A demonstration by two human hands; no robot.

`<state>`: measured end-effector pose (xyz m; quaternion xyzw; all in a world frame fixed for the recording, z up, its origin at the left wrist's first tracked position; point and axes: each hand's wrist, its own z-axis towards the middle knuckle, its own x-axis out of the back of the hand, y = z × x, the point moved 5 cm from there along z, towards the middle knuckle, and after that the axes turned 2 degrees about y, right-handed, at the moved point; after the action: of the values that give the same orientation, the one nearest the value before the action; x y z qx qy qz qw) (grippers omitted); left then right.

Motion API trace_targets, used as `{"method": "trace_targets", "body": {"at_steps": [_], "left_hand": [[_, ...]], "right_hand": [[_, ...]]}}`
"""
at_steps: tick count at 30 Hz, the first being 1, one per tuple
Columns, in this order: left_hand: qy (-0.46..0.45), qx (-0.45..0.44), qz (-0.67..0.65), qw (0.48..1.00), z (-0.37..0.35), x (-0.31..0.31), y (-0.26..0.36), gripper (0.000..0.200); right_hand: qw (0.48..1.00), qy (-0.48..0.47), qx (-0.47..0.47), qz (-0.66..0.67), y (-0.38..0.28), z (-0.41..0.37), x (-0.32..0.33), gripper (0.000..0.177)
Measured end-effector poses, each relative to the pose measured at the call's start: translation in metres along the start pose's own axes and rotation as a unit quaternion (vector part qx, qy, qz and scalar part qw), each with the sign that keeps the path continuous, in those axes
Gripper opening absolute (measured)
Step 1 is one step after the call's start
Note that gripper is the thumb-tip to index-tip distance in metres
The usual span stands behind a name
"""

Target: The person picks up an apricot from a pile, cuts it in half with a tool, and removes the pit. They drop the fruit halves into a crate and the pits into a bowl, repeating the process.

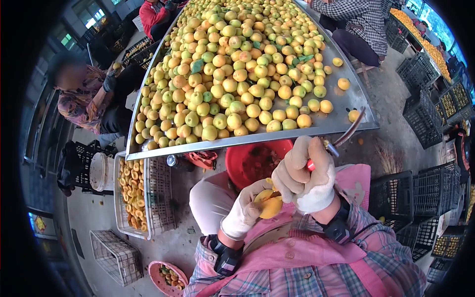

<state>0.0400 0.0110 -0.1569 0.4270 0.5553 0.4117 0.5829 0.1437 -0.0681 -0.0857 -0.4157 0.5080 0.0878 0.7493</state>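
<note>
My left hand (247, 205), in a pale glove, is closed around a yellow apricot (270, 207) that looks split open along one side. Right beside it, my gloved right hand (308, 175) grips a knife with a curved blade (352, 129); a bit of red shows between the fingers. The blade points up and away to the right, and the right fingertips are close to the fruit. Both hands are above my lap, in front of a metal table (237, 141) heaped with whole apricots (222, 64).
A red basin (236, 167) stands under the table edge. To the left are a white crate of halved apricots (131, 193), an upright white crate (116, 257) and a pink basket (154, 270). Black crates (435, 190) line the right. Other people (86, 99) sit around the table.
</note>
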Motion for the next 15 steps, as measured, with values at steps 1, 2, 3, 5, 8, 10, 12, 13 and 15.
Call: {"method": "trace_targets", "body": {"at_steps": [1, 2, 3, 5, 8, 10, 12, 13, 15], "left_hand": [[0.02, -0.015, -0.052, 0.998, 0.001, -0.003, -0.003, 0.091], [0.04, -0.029, -0.105, 0.993, 0.002, -0.005, -0.005, 0.09], [0.041, -0.029, -0.106, 0.993, 0.003, -0.006, -0.004, 0.09], [0.079, -0.011, -0.09, 0.993, 0.003, -0.007, -0.002, 0.087], [0.103, 0.004, -0.116, 0.988, 0.003, -0.007, -0.002, 0.063], [0.128, -0.052, 0.1, 0.985, 0.002, -0.004, 0.001, 0.051], [0.149, -0.107, 0.311, 0.932, 0.001, -0.006, 0.008, 0.043], [0.171, -0.12, 0.3, 0.931, 0.0, -0.008, 0.01, 0.043], [0.195, -0.131, 0.288, 0.928, 0.0, -0.011, 0.009, 0.046]], "right_hand": [[1.0, -0.01, 0.007, -0.006, 0.0, -0.002, -0.002, 0.048], [1.0, -0.019, 0.013, -0.013, 0.001, -0.003, -0.004, 0.048], [0.997, -0.073, 0.023, -0.006, 0.0, -0.002, -0.005, 0.046], [0.996, -0.077, 0.022, -0.023, 0.0, -0.003, -0.009, 0.043], [0.996, -0.087, 0.007, -0.022, 0.003, -0.003, -0.008, 0.03], [0.993, -0.096, -0.054, -0.051, 0.008, 0.0, -0.006, 0.025], [0.983, -0.058, -0.084, -0.151, 0.01, 0.004, -0.006, 0.053], [0.985, -0.056, -0.091, -0.134, 0.012, 0.004, -0.003, 0.049], [0.987, -0.054, -0.1, -0.116, 0.013, 0.003, -0.005, 0.046]]}}
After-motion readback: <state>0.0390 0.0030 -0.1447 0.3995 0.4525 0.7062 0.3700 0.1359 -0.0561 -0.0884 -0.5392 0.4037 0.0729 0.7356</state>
